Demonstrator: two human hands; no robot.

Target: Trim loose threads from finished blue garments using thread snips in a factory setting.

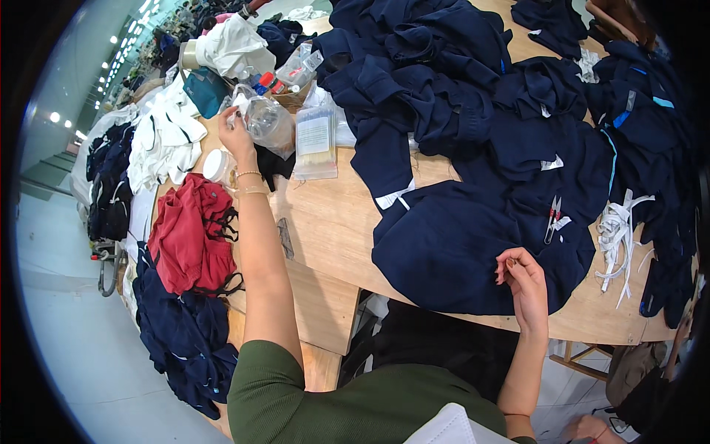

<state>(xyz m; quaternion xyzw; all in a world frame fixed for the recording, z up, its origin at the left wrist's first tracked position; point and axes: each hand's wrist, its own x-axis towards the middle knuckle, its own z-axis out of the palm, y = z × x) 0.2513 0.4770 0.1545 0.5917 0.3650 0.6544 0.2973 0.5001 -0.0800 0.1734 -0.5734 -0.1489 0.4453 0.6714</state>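
My left hand (235,135) reaches far out to the left of the wooden table (333,222) and touches a crumpled clear plastic bag (268,122); its fingers pinch at the bag's edge. My right hand (523,280) rests near the table's front edge on a dark navy garment (458,244), fingers curled and pinching the cloth. Small red-handled thread snips (552,216) lie on the same garment, just beyond my right hand.
A big heap of navy garments (444,81) covers the table's far side. White elastic strips (617,229) lie at right. A clear packet (316,140), a white round lid (215,164), red cloth (191,237) and white cloth (164,144) sit at left.
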